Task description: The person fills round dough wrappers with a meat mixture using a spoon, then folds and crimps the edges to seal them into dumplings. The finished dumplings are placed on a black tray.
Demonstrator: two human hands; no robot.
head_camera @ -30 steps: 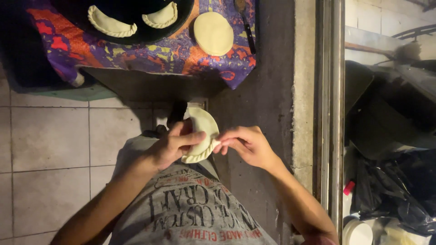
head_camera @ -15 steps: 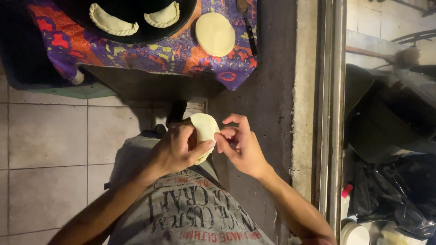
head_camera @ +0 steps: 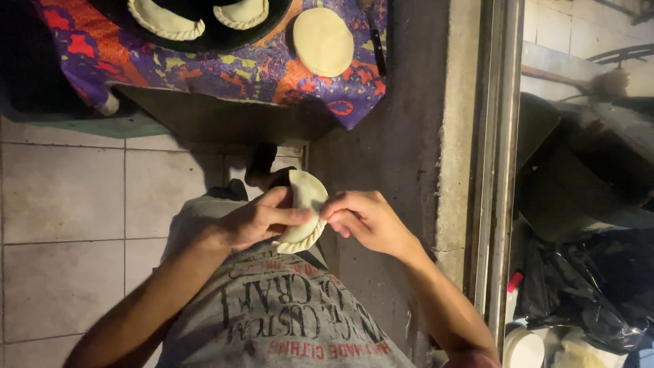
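The folded dough turnover (head_camera: 303,211) sits upright in the air between the two hands, in front of the person's grey shirt and well short of the tabletop (head_camera: 225,65) with its patterned cloth. The left hand (head_camera: 255,221) cradles it, thumb laid across the near face and the other fingers closed behind, so it carries the weight. The right hand (head_camera: 368,221) has its fingers (head_camera: 334,208) narrowed to a pinch on the edge at the turnover's right side, just where the plain seam above meets the crimped rim (head_camera: 303,242) that curls below and toward the left-hand fingers. To do this well, the pinch should probably stay small and even, each fold overlapping the last, while the left hand turns the piece a little to bring fresh seam to the right-hand fingers; squeezing the belly too hard would likely split the dough or push filling into the seam. Far beyond the fingers, two finished turnovers (head_camera: 167,20) lie in a dark pan (head_camera: 204,41), and a flat dough round (head_camera: 323,41) waits beside it.
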